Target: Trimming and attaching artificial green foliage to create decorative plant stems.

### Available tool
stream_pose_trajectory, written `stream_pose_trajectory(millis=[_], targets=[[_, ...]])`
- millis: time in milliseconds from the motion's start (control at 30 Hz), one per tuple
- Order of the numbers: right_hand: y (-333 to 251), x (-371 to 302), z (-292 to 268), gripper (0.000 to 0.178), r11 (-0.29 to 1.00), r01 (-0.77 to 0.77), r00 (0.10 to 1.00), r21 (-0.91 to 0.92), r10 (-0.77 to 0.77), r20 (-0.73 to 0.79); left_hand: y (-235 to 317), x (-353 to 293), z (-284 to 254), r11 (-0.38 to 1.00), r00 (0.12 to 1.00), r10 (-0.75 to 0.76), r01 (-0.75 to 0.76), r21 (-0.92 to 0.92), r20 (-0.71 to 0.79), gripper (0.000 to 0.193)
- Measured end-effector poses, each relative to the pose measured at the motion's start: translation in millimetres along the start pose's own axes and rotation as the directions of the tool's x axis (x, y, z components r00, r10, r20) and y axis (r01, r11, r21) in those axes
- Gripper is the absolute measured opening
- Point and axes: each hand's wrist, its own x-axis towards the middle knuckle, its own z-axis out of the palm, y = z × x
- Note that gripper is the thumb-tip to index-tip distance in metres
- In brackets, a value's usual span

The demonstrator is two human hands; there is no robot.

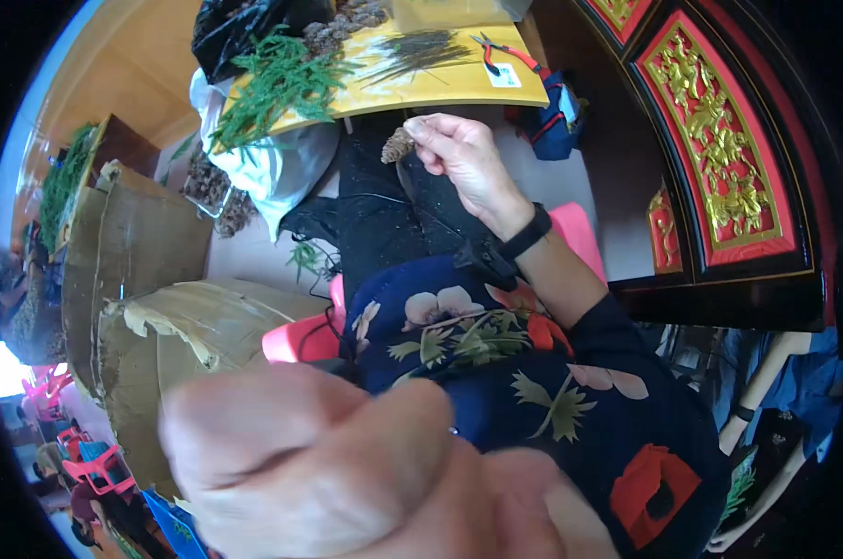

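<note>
My right hand (459, 163), a black band at its wrist, reaches out over my lap below the table's near edge. Its thumb and fingers pinch a small brown pine cone (397, 145). My left hand (338, 466) is large and blurred, close to the camera at the bottom of the view. Its fingers look curled together; what they hold, if anything, is hidden. On the yellow table (412, 93) lie green fern-like sprigs (291, 82), thin dark wire stems (417, 54) and red-handled pliers (513, 56).
A black plastic bag (244, 37) and pine cones (333, 30) sit at the table's far left. White bag (277, 177) hangs below. A torn cardboard box (142, 270) stands left. Carved red-gold panels (720, 140) rise right. Another person's arm (766, 382) shows at lower right.
</note>
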Motion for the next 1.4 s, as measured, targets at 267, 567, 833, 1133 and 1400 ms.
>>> stream_pose_trajectory(millis=[267,567,833,1133,1400], targets=[[36,0,-32,0.017,0.983,-0.177,0.984,0.041,0.177,0.004,-4,-1,1,0.998,1.0,-0.028,0.027,0.05,0.011,0.02],[88,-10,-61,0.016,0.817,-0.403,0.904,0.412,0.425,0.041,-18,18,3,0.991,0.993,0.002,-0.017,0.132,0.118,0.02],[102,0,-84,0.017,0.596,-0.569,0.814,0.567,0.506,0.286,-207,-2,5,0.826,0.842,-0.526,0.54,0.161,-0.121,0.006],[81,-10,-70,0.017,0.638,-0.581,0.805,0.506,0.542,0.241,-337,-42,-6,0.494,0.686,-0.728,0.521,0.696,0.003,0.019],[64,-21,-43,0.017,0.71,-0.535,0.827,0.458,0.551,0.113,-386,-41,-8,0.442,0.641,-0.761,0.4,0.803,0.1,0.022]])
